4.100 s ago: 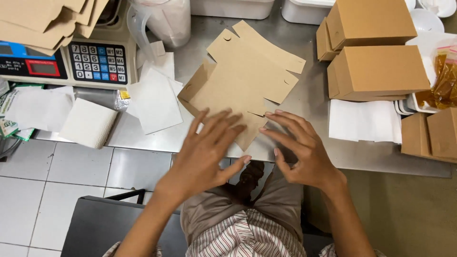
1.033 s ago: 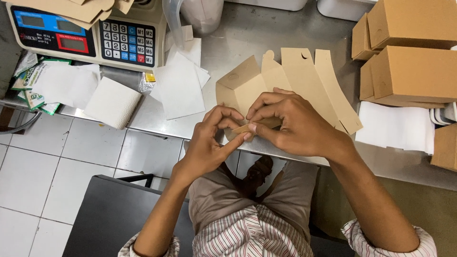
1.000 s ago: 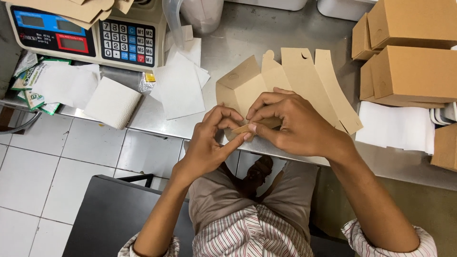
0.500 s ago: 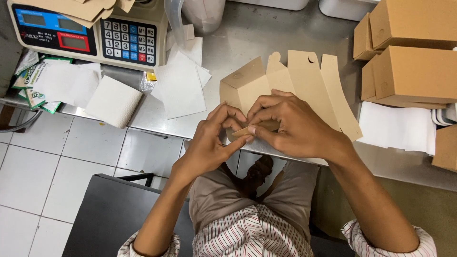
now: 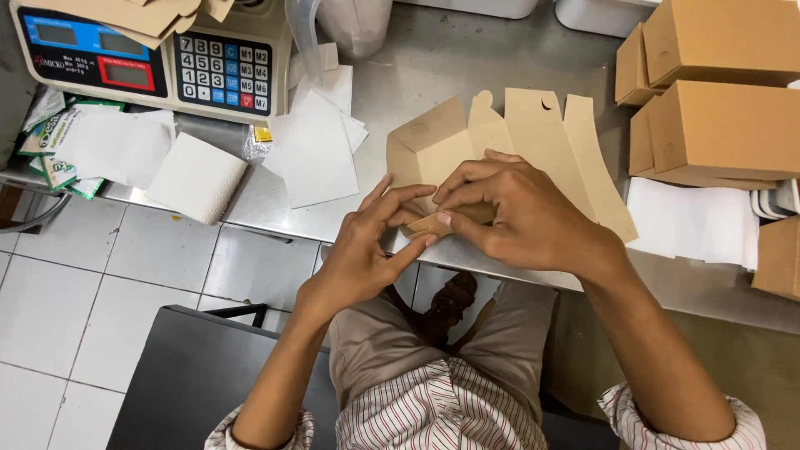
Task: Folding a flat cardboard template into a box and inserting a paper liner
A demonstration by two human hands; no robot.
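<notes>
The grip of both hands was closed on one part-folded cardboard box (image 5: 508, 154) at the near edge of the steel counter (image 5: 433, 67). The left hand (image 5: 367, 250) pinched a small brown flap at the box's near side between thumb and fingers, and the right hand (image 5: 525, 221) lay over that same flap, its fingertips meeting those of the left. The box stood half open: one folded corner rose on the left, and three flat panels with rounded tops fanned away to the far right.

Just left of the box lay loose white paper sheets (image 5: 312, 150), and further left a folded white napkin (image 5: 196, 177) hung over the counter's near edge. At the far left stood a weighing scale (image 5: 179, 62) with a keypad, and flat cardboard blanks (image 5: 150, 12) rested on top of it. On the right, well apart from the hands, finished brown boxes (image 5: 721, 100) were stacked, with a pile of white paper (image 5: 692, 221) near them. Below the counter showed the person's striped shirt (image 5: 442, 408), a dark stool (image 5: 192, 375) and a white tiled floor (image 5: 108, 283).
</notes>
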